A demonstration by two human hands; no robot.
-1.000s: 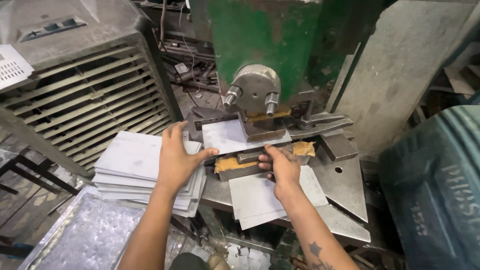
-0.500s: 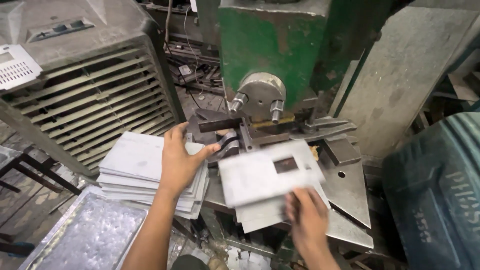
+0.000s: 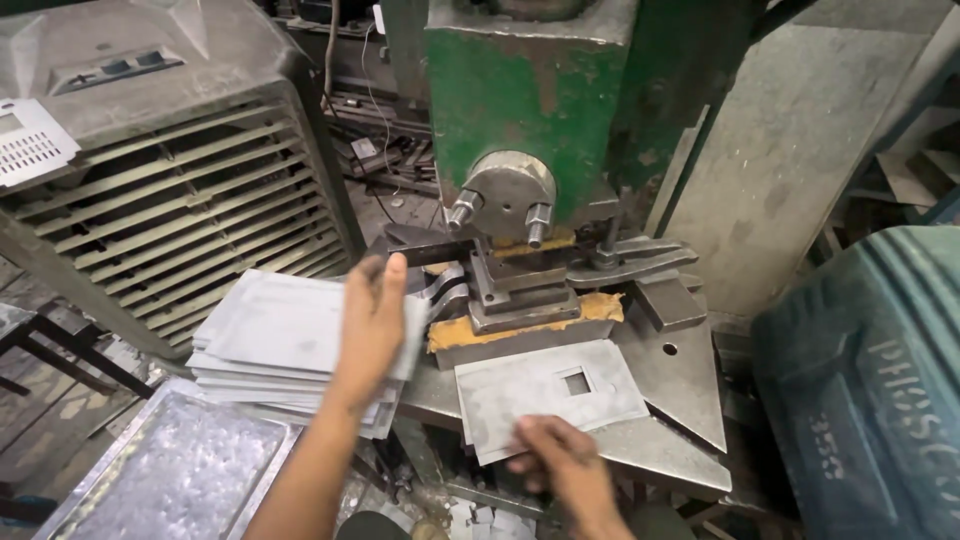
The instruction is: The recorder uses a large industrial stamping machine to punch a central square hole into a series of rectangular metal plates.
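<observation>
My left hand [image 3: 372,325] lies flat on a stack of blank grey metal sheets [image 3: 270,335] left of the press, fingers reaching toward the die. My right hand [image 3: 560,462] holds the near edge of a grey metal sheet with a square hole punched in it [image 3: 545,392], which rests on the steel press bed [image 3: 680,385] in front of the die block [image 3: 520,290]. Above the die sits the round ram head [image 3: 505,195] of the green press [image 3: 530,90]. No sheet lies in the die.
A grey louvred air cooler [image 3: 160,170] stands at the left. A shiny embossed metal tray [image 3: 175,475] lies at the lower left. At the right is a teal drum [image 3: 870,390]. A concrete pillar [image 3: 800,150] rises behind the press.
My right hand has pulled the punched sheet out of the die toward me and laid it lower on the bed. My left hand has stayed on the blank stack.
</observation>
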